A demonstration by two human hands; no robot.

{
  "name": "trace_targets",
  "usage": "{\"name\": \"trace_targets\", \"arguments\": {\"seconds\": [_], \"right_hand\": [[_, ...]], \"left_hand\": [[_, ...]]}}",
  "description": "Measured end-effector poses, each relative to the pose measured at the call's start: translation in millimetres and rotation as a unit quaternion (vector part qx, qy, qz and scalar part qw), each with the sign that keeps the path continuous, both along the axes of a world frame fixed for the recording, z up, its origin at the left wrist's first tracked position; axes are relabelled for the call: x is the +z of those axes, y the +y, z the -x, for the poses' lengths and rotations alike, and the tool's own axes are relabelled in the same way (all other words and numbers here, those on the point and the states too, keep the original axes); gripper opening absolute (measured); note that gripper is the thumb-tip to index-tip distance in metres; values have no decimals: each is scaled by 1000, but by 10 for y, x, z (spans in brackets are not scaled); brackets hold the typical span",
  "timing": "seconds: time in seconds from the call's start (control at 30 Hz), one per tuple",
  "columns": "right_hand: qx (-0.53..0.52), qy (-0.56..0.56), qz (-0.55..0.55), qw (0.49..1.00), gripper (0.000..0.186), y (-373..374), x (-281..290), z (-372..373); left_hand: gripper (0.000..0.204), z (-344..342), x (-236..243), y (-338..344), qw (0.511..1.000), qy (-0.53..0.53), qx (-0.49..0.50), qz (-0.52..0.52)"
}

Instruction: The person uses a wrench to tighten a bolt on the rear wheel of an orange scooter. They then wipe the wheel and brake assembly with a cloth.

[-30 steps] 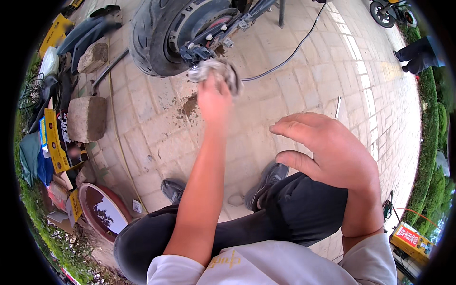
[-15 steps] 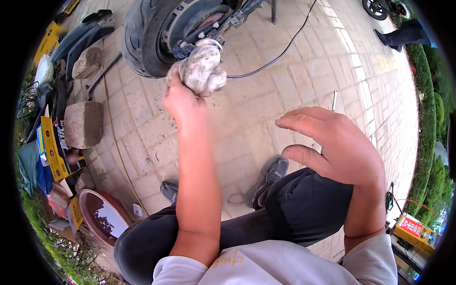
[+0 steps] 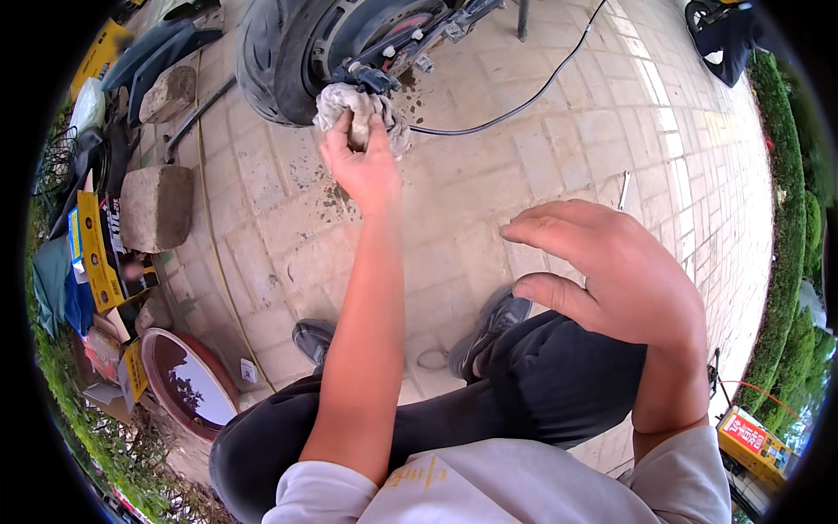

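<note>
My left hand (image 3: 360, 170) grips a crumpled, dirty white rag (image 3: 336, 105) against the dark brake parts (image 3: 374, 77) beside the rear wheel (image 3: 271, 61) of a two-wheeler; the rag partly hides those parts. A black hose (image 3: 497, 118) runs over the paving from that area. My right hand (image 3: 611, 271) is open above my right leg, fingers curved apart and holding nothing. Past it lies a silver wrench (image 3: 625, 189) on the ground.
At left are concrete blocks (image 3: 155, 208), dark body panels (image 3: 148, 65), a long bar (image 3: 200, 119), yellow boxes (image 3: 103, 249) and a red-rimmed basin (image 3: 222, 370). Top right, another person's dark-clad leg (image 3: 733, 48) stands by a scooter. A yellow case (image 3: 755, 445) lies lower right, near a hedge (image 3: 777, 244).
My left hand and the rag dipped down and left, then moved back up against the brake parts. The other person's leg has moved upward in view. My right hand is nearly still.
</note>
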State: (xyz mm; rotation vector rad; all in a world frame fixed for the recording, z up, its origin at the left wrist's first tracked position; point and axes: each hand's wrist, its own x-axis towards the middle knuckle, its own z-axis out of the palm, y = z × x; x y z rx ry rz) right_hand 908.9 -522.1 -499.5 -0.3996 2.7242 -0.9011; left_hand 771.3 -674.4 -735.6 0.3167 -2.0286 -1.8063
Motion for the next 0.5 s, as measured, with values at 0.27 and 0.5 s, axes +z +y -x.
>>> {"name": "trace_targets", "arguments": {"seconds": [0.27, 0.5], "right_hand": [[-34, -7, 10, 999, 33, 31, 112, 39], [-26, -39, -30, 998, 34, 178, -3, 12]], "left_hand": [[30, -1000, -382, 435, 972, -170, -131, -98], [31, 42, -48, 83, 877, -141, -43, -457]]}}
